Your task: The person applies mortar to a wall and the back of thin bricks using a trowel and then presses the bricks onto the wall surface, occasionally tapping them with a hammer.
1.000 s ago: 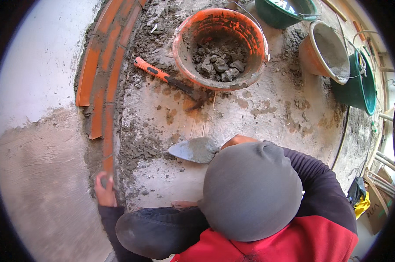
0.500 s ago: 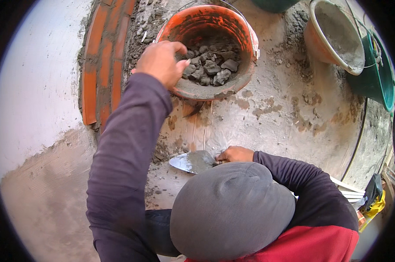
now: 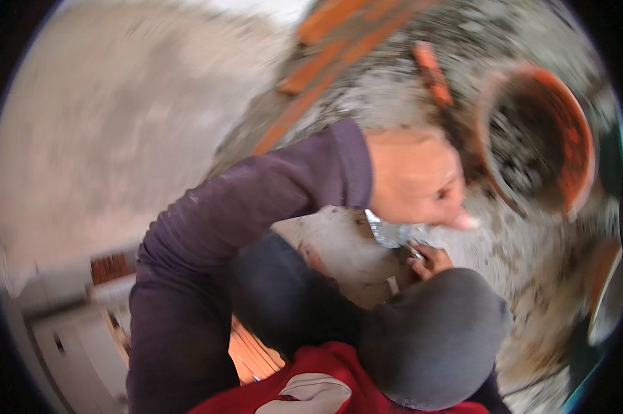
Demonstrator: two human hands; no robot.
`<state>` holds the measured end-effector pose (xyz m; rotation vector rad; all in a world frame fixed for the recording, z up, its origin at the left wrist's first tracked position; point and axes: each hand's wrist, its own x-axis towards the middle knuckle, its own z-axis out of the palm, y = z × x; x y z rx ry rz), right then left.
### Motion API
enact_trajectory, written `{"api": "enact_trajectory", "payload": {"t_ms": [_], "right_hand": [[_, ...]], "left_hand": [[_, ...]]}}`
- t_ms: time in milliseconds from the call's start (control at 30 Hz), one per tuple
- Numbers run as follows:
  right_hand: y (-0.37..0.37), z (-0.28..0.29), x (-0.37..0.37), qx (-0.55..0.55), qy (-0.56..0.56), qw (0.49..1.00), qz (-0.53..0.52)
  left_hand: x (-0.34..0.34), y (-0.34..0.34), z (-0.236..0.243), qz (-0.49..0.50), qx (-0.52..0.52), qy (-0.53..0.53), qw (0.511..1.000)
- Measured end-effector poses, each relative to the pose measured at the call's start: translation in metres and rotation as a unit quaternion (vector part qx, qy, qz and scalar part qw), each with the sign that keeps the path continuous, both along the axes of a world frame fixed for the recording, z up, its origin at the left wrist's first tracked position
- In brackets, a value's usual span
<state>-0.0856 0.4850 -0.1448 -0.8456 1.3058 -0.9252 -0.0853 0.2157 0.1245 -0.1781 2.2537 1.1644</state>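
Note:
My left hand (image 3: 415,176) is raised over the floor, left of the orange bucket (image 3: 579,131). Its fingers are curled, with the thumb pointing right; blur and the curled fingers hide whether anything is inside. Chunks of grey mortar (image 3: 521,155) sit in the bucket. Below, my right hand (image 3: 434,262) grips a trowel (image 3: 390,234) by its handle. The trowel's blade is smeared with grey, and my left hand covers part of it. My grey-clad knee (image 3: 435,338) hides most of my right forearm.
Courses of orange brick (image 3: 318,69) run along the wall (image 3: 153,103) at the upper left. A narrow orange piece (image 3: 432,72) lies left of the bucket. Another bucket (image 3: 608,297) shows at the right edge. Orange slatted or stacked pieces (image 3: 253,352) show beneath my left leg.
My view has swung left, so the bucket now appears farther right. My left hand has left the bucket's rim and its fingers have curled. The trowel stays in my right hand.

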Motion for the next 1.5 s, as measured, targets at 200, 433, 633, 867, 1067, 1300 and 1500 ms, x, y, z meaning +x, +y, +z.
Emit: {"api": "enact_trajectory", "payload": {"t_ms": [200, 433, 633, 867, 1067, 1300, 1500], "right_hand": [[-0.006, -0.005, -0.016, 0.012, 0.016, 0.99, 0.142], [-0.108, 0.087, -0.009, 0.041, 0.122, 0.96, 0.25], [-0.239, 0.145, 0.051, -0.185, 0.267, 0.835, 0.444], [-0.37, 0.181, 0.233, -0.301, 0.37, 0.697, 0.536], [-0.409, 0.142, 0.377, -0.321, 0.4, 0.742, 0.432], [-0.417, 0.09, 0.435, -0.425, 0.429, 0.701, 0.381], [-0.409, 0.095, 0.477, -0.315, 0.422, 0.742, 0.416]], "left_hand": [[0.302, -0.047, 0.004, 0.261, 0.237, -0.065, 0.934], [0.486, 0.054, -0.061, 0.629, 0.378, -0.044, 0.678], [0.61, -0.006, -0.182, 0.92, 0.131, 0.092, 0.358], [0.651, -0.126, -0.273, 0.869, -0.037, 0.481, -0.112], [0.639, -0.185, -0.264, 0.817, -0.194, 0.5, -0.214], [0.667, -0.206, -0.25, 0.74, -0.341, 0.52, -0.255], [0.664, -0.193, -0.258, 0.743, -0.327, 0.542, -0.219]]}}
